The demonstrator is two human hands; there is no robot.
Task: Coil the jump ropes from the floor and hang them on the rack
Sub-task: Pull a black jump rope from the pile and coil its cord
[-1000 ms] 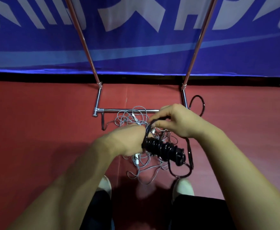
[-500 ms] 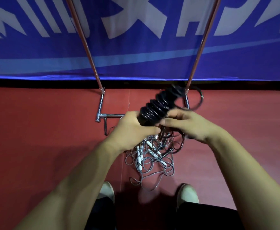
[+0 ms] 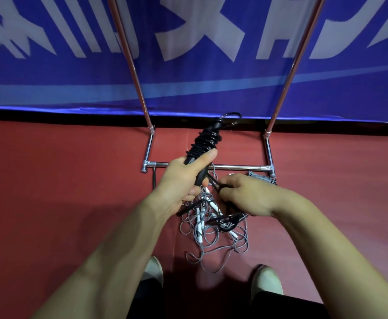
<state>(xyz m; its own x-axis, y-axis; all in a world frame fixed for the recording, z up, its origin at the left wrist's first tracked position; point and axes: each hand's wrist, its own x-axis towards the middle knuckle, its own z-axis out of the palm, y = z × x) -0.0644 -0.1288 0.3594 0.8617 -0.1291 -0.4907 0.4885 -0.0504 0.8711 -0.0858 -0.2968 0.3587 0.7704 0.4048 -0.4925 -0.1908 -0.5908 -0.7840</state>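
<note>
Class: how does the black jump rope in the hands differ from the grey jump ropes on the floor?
The black jump rope is wound into a tight bundle; the grey jump ropes lie loose and tangled. The black one is dark throughout; the grey ones have white handles. The left hand and right hand grip the black one; the grey ones lie on the floor. Neither hangs on the rack yet.

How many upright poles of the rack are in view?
2. The left upright rises at the back left of the base, the right upright at its back right. Both tops run out of frame.
</note>
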